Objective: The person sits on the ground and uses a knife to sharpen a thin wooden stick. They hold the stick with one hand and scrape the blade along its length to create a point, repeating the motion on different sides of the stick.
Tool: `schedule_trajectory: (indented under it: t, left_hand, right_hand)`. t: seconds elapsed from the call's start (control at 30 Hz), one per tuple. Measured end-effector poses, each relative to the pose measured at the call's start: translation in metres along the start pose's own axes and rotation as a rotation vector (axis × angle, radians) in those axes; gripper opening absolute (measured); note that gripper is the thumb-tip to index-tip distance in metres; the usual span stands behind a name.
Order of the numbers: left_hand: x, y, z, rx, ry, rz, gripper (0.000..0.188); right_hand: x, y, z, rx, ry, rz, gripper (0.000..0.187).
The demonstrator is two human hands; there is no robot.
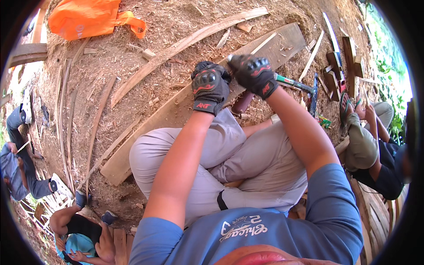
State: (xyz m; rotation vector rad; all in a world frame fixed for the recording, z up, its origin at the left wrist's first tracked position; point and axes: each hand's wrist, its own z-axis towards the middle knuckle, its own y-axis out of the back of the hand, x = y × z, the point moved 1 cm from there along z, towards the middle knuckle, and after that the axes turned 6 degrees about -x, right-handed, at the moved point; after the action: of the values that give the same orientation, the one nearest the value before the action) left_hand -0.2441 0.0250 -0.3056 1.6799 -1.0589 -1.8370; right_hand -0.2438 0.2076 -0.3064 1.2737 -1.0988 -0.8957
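Both my hands wear black gloves with red trim, side by side over a long wooden board [148, 141] that slants across the ground before my crossed legs. My left hand [210, 87] is closed at the board, and whatever its fingers hold is hidden. Just right of it, my right hand [255, 74] is curled and slightly blurred; a small pale tip shows at its fingers, too unclear to name. A thin pale wood strip [264, 43] lies on the board beyond it. Beside my right wrist is a hammer [314, 93] with a green handle. Below that hand is a dark maroon rounded object [242, 102].
A curved wood strip [185, 42] and several thinner slats lie among shavings. An orange bag [84, 18] is at the far left. At right are a long shiny blade [332, 33] and wood blocks [350, 55]. Other people sit at right [375, 145] and lower left [84, 238].
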Motion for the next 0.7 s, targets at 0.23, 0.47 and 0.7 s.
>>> schedule_trajectory:
  t: [0.23, 0.47, 0.7]
  left_hand:
    - [0.004, -0.007, -0.003, -0.025, -0.032, -0.020, 0.003]
    - [0.002, -0.007, -0.001, -0.006, -0.029, -0.052, 0.006]
    - [0.007, -0.012, -0.001, -0.056, -0.028, -0.087, 0.010]
  right_hand:
    - [-0.023, -0.002, 0.009, -0.109, -0.162, -0.040, 0.017]
    - [-0.055, -0.014, 0.003, -0.183, -0.106, -0.052, 0.016]
    - [-0.144, -0.026, 0.023, -0.222, -0.454, -0.017, 0.046]
